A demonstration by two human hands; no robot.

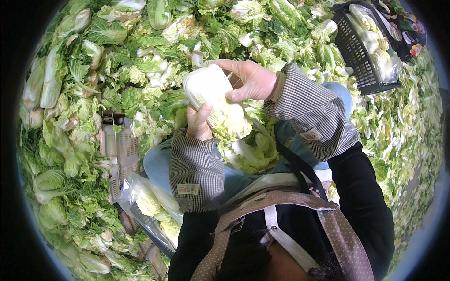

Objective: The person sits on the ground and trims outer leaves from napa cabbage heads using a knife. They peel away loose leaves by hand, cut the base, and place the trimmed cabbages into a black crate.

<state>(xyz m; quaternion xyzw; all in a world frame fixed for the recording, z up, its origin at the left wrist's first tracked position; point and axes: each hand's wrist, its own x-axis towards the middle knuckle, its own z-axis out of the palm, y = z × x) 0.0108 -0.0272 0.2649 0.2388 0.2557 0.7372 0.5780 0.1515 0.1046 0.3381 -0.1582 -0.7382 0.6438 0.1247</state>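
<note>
A trimmed napa cabbage (pixel 216 100), white at its base and pale yellow at the leafy end, is held up in front of me between both hands. My left hand (pixel 199 121), in a thin translucent glove, grips its near left side with the thumb on top. From the upper right my right hand (pixel 248 77), gloved the same way, wraps around it, thumb on the near face. The far fingers of both hands are partly hidden behind the cabbage. Loose cabbage leaves (pixel 253 151) lie between my knees, below the held head.
Whole cabbages (pixel 52 77) and stripped leaves surround me. At the upper right stands a black plastic crate (pixel 351 52) of trimmed cabbages in clear plastic. Another crate with bagged cabbages (pixel 149 202) sits beside my left hip. A beige plastic crate (pixel 119 147) lies among leaves at left.
</note>
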